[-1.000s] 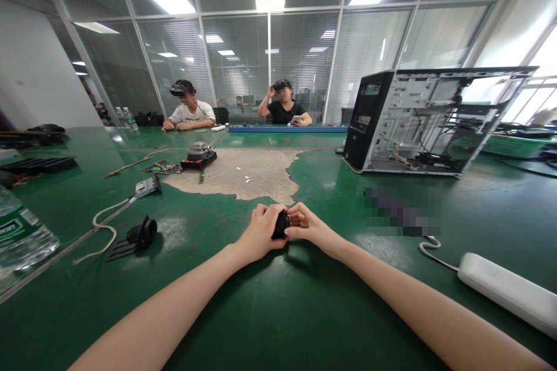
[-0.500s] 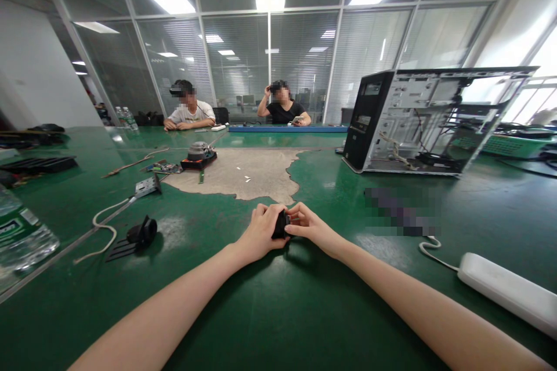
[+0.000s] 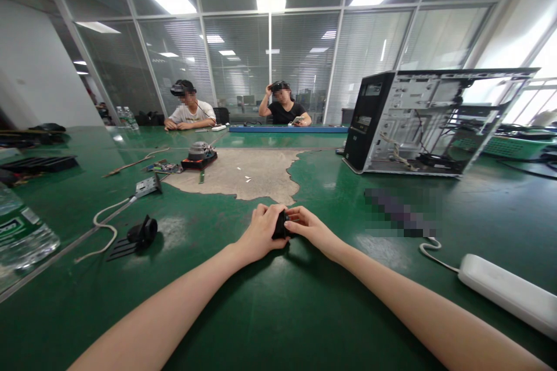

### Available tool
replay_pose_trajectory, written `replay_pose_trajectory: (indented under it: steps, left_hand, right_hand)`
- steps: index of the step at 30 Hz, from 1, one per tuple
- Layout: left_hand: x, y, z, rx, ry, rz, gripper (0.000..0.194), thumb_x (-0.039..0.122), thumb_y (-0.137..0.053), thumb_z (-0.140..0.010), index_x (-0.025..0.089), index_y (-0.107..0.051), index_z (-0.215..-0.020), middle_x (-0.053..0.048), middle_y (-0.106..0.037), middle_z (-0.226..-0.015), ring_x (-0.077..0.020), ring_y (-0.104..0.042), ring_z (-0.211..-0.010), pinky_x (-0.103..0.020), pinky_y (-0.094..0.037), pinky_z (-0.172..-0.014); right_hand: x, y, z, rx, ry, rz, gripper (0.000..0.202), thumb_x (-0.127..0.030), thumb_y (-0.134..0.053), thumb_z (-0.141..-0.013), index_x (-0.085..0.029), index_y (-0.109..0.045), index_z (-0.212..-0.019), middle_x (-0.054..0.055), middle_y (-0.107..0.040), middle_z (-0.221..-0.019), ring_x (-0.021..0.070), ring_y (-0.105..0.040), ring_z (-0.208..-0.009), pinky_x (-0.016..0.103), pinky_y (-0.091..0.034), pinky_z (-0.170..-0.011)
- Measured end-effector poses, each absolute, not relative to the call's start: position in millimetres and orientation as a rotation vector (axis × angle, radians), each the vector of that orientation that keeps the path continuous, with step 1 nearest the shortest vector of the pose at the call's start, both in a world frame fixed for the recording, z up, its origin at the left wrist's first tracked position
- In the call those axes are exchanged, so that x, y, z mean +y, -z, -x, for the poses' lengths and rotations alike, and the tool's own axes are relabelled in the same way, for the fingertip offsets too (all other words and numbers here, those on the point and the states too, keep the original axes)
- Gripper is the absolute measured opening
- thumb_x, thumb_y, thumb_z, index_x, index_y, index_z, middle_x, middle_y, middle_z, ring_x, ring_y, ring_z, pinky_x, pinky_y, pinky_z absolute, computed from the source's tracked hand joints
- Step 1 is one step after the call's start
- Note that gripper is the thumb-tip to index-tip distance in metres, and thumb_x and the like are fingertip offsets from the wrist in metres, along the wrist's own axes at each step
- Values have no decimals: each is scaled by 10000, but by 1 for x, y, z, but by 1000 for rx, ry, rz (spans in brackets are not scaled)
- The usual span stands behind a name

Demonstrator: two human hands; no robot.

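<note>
Between my hands, just above the green table point(image 3: 270, 313), is a small black part point(image 3: 279, 227). Its exact kind is hard to make out because fingers cover most of it. My left hand point(image 3: 260, 232) is closed around its left side, thumb below. From the right, the fingers of my right hand point(image 3: 308, 224) close on its other side, with the thumb against the near face. Away to the left lies another black plastic piece point(image 3: 143, 233) with a round end and several long prongs.
An open computer case point(image 3: 374, 127) stands at right, with a white power strip point(image 3: 505, 284) nearer. A water bottle point(image 3: 26, 232), a metal bracket point(image 3: 148, 185) and a heatsink with a fan point(image 3: 199, 156) sit to the left. Two people point(image 3: 191, 113) sit across the table.
My right-hand fingers have shifted slightly on the black part, and the thumb now lies across its near face. My left hand keeps its hold in the same place.
</note>
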State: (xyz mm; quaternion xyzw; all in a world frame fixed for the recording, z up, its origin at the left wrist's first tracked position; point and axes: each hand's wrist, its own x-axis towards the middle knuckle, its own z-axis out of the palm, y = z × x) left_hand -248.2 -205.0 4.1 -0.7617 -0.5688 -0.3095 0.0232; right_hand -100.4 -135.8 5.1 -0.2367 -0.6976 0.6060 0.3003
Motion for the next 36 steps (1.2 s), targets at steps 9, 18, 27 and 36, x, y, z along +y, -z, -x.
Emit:
replay_pose_trajectory:
  steps: [9, 18, 27, 36]
  left_hand:
    - [-205, -4, 248, -1766, 948, 2360, 542, 253, -616, -609, 239, -360, -1087, -36, -474, -1046, -221, -375, -883, -368, -306, -768]
    - [-205, -5, 248, -1763, 942, 2359, 548, 265, -617, -614, 229, -348, -1090, -34, -472, -1045, -220, -366, -881, -364, -318, -771]
    - [-205, -4, 248, -1762, 946, 2363, 533, 246, -612, -608, 230, -357, -1076, -33, -472, -1041, -215, -365, -873, -361, -313, -767]
    - [-205, -5, 247, -1755, 952, 2355, 558, 248, -619, -607, 220, -347, -1094, -37, -470, -1038, -212, -358, -879, -352, -317, -775]
  right_hand:
    - [-138, -11, 96, -1887, -1652, 520, 286, -324, -626, -642, -209, -436, -823, -19, -545, -789, 124, -519, -767, 301, -415, -718]
    - [-134, -2, 101, -1853, -1597, 623, 304, -354, -610, -651, -189, -487, -875, 21, -548, -882, 145, -529, -819, 325, -404, -763]
    - [-137, -9, 96, -1883, -1671, 498, 288, -300, -629, -648, -211, -441, -848, -10, -549, -817, 128, -521, -797, 307, -402, -744]
    - [-135, -2, 102, -1838, -1602, 628, 280, -335, -605, -662, -188, -463, -852, 14, -538, -857, 139, -524, -813, 322, -400, -769]
